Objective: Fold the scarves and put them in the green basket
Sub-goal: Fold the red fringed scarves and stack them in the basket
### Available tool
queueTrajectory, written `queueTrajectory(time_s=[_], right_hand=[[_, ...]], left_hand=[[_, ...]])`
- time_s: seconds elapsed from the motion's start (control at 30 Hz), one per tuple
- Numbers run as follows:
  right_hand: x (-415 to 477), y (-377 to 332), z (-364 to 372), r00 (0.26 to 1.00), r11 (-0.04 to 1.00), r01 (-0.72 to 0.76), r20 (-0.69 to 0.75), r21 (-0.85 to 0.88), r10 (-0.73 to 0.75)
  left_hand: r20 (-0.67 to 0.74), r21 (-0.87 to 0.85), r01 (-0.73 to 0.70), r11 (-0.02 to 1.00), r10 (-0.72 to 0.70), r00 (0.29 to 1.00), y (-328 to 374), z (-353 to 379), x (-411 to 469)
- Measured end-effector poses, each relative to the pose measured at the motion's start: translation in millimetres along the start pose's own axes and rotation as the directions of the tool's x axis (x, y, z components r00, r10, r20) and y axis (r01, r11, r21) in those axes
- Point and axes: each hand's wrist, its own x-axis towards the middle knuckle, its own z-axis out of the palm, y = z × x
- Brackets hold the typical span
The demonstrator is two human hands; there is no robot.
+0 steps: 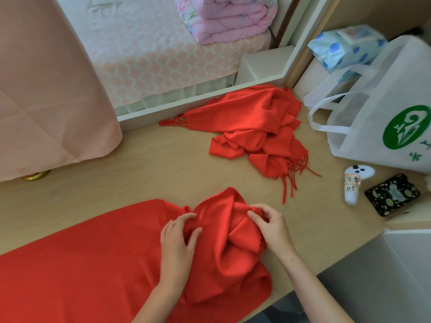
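**Two hands working a red scarf on a wooden desk (163, 164).** The near scarf (93, 264) lies along the desk's front edge. It is flat toward the front-left corner and bunched into folds at its right end. The left hand (177, 238) rests on the bunched part, its bent fingers gathering the cloth. The right hand (270, 227) pinches a raised fold between thumb and curled fingers (both hands are closed on the same scarf). The far scarf (251, 127), also red and fringed, lies crumpled near the desk's back edge, apart from the near one.

At the right edge stands a white tote bag (382, 117) printed with a green oval emblem and green characters (not legible). In front of it lies a white controller (353, 183) with a handwritten label reading "05" below two characters too small to read. A dark patterned case (393, 194) lies just beside the controller.

At the left edge a pink cloth (46, 89) hangs over the desk, and a gold lid (37, 176) shows beneath its hem.
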Motion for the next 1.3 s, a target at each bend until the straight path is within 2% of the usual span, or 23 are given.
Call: queueTrajectory(time_s=[0.1, 0.2, 0.3, 0.4, 0.53, 0.6, 0.67, 0.73, 0.8, 0.87, 0.93, 1.03, 1.1, 1.17, 1.2, 1.3], right_hand=[[6, -2, -25, 0.992, 0.999, 0.011, -0.124, 0.039, -0.006], [21, -7, -61, 0.964, 0.996, 0.065, -0.256, -0.053, -0.076], [41, -17, -97, 0.898, 0.977, 0.076, -0.413, -0.199, -0.154], [53, -15, -125, 0.838, 0.947, -0.042, -0.527, -0.319, -0.14], [28, 16, -110, 0.823, 0.962, -0.101, -0.564, -0.253, -0.062], [1, 37, -83, 0.86, 0.97, -0.14, -0.51, -0.2, 0.019], [-24, 54, -54, 0.863, 0.964, -0.167, -0.503, -0.209, 0.041], [-37, 64, -33, 0.81, 0.958, -0.196, -0.585, -0.211, 0.037], [-39, 69, -23, 0.734, 0.943, -0.282, -0.672, -0.175, 0.095], [-32, 70, -21, 0.679, 0.913, -0.383, -0.714, -0.143, 0.173], [-24, 68, -20, 0.657, 0.898, -0.413, -0.733, -0.152, 0.178], [-15, 63, -15, 0.647, 0.915, -0.369, -0.751, -0.16, 0.13], [-18, 62, -19, 0.625, 0.946, -0.321, -0.758, -0.032, 0.186], [-25, 62, -37, 0.573, 0.945, -0.265, -0.757, 0.19, 0.313], [-29, 62, -49, 0.543, 0.941, -0.232, -0.77, 0.246, 0.335], [-36, 59, -97, 0.472, 0.946, -0.154, -0.82, 0.284, 0.323]], left_hand=[[0.032, -0.06, -0.039, 0.997, 0.041, 0.999, 21, 4, 19], [0.049, -0.138, -0.098, 0.986, 0.105, 0.993, 51, 15, 38], [0.084, -0.204, -0.197, 0.959, 0.218, 0.972, 83, 33, 62], [0.153, -0.06, -0.36, 0.931, 0.365, 0.918, 97, 56, 86], [0.214, 0.153, -0.424, 0.892, 0.389, 0.896, 89, 75, 100], [0.28, 0.22, -0.407, 0.887, 0.342, 0.897, 79, 74, 104], [0.349, 0.306, -0.381, 0.872, 0.27, 0.897, 69, 71, 107], [0.381, 0.334, -0.337, 0.88, 0.201, 0.902, 60, 69, 112], [0.411, 0.307, -0.287, 0.907, 0.146, 0.9, 57, 70, 118], [0.425, 0.292, -0.281, 0.914, 0.139, 0.894, 57, 75, 125], [0.419, 0.28, -0.289, 0.915, 0.154, 0.895, 60, 82, 128], [0.429, 0.276, -0.268, 0.923, 0.131, 0.894, 68, 93, 130], [0.424, 0.245, -0.221, 0.944, 0.1, 0.9, 73, 99, 131], [0.379, 0.132, -0.191, 0.973, 0.128, 0.916, 81, 104, 132], [0.354, 0.072, -0.183, 0.98, 0.146, 0.924, 87, 106, 134], [0.344, -0.03, -0.18, 0.983, 0.179, 0.922, 114, 115, 143]])
